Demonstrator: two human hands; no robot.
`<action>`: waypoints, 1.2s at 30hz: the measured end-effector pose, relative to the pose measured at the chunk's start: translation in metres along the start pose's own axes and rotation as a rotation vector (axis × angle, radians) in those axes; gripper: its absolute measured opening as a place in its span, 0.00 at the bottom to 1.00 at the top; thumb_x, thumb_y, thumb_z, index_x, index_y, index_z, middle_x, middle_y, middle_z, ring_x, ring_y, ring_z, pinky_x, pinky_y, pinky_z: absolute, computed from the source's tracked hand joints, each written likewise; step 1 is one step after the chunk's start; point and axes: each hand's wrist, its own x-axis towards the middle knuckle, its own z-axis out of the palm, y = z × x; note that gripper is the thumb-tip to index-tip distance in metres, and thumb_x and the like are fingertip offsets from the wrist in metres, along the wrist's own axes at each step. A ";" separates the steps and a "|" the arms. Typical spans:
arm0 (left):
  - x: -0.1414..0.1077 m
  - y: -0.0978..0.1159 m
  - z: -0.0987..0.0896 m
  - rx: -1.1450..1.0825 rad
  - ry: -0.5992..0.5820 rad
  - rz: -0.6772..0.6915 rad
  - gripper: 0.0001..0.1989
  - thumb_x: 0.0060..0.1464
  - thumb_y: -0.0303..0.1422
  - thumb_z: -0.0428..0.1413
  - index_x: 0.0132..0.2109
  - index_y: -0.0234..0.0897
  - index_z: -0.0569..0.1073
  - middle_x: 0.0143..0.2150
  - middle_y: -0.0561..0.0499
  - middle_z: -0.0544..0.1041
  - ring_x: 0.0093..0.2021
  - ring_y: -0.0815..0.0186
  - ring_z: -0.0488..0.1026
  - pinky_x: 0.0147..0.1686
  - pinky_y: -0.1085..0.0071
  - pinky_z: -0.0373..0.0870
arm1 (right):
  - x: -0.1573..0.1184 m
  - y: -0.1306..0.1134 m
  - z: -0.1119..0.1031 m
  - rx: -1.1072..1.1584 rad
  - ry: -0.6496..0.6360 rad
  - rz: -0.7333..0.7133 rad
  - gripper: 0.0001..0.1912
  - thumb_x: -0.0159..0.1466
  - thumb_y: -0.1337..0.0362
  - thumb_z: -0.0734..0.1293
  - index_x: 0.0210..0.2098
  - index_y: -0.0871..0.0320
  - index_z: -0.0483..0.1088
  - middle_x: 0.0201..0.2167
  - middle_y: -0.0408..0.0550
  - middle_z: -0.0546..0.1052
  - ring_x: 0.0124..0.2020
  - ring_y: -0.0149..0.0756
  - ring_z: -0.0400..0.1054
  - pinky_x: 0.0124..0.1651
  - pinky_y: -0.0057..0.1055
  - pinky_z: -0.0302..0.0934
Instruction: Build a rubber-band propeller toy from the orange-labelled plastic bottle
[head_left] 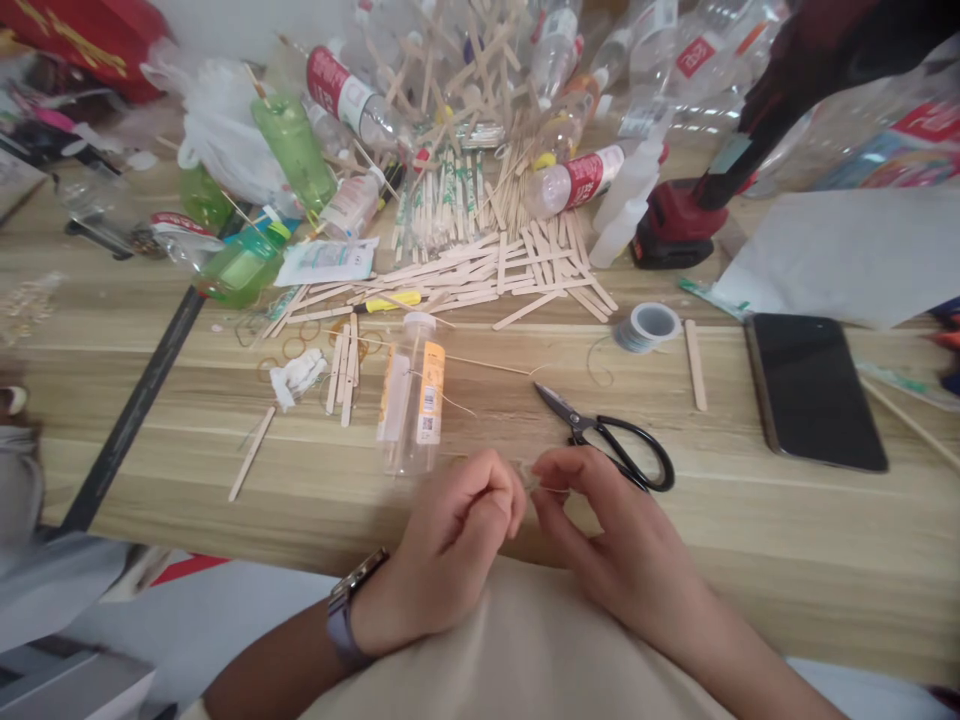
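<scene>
My left hand (pixel 465 530), with a watch at its wrist, is closed at the table's front edge; whatever it pinches is hidden by its fingers. Close beside it, my right hand (pixel 607 540) has its thumb and fingers curled together on a thin pale strand (pixel 553 489), blurred and too fine to name surely. A clear plastic bottle (pixel 409 430) with an orange label stands just beyond my left hand, a thin stick crossing behind or through its upper part. Black-handled scissors (pixel 600 430) lie beyond my right hand, their blades pointing to the far left.
A spool of grey wire (pixel 648 327), a single craft stick (pixel 696 365) and a phone (pixel 817 390) lie to the right. Farther back are piled craft sticks (pixel 480 275), a yellow cutter (pixel 390 301), several bottles and a red-and-black power tool (pixel 675 225). Rubber bands (pixel 296 345) lie left.
</scene>
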 end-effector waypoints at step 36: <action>0.021 -0.008 -0.048 0.834 0.403 -0.276 0.36 0.59 0.47 0.50 0.67 0.32 0.50 0.66 0.33 0.63 0.61 0.47 0.67 0.54 0.52 0.68 | 0.031 -0.005 0.027 0.326 -0.599 0.499 0.12 0.64 0.58 0.62 0.28 0.57 0.71 0.18 0.40 0.72 0.14 0.27 0.63 0.20 0.26 0.52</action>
